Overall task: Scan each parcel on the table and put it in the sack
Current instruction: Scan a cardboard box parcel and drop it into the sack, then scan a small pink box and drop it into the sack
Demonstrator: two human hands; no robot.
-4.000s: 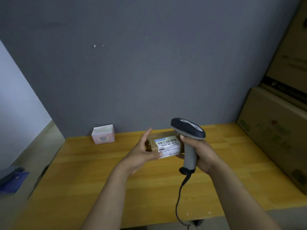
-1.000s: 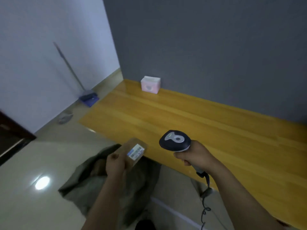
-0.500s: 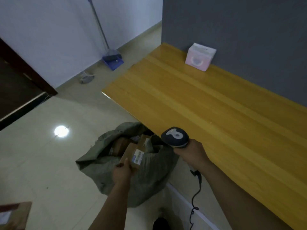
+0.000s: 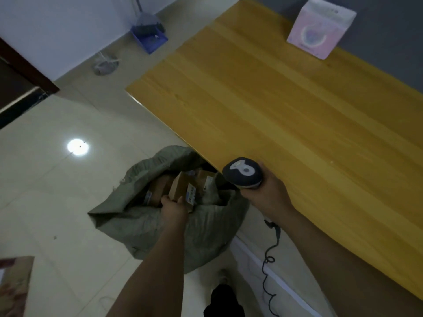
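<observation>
The left hand has its fingers curled round the near end of a brown parcel, grasping it inside the open mouth of the grey-green sack. Half a second ago the parcel was just above the opening; now it is down among the other parcels already in there. The right hand is clenched round the handle of the scanner, as before, head up, over the table's near edge, its cable hanging coiled below.

The table edge overhangs the sack's far side. Open tiled floor lies to the left of the sack. A pink box stands at the table's far edge against the wall.

The parcel's white label carries a blue strip; its print is too blurred to read, and so is the pink box's
</observation>
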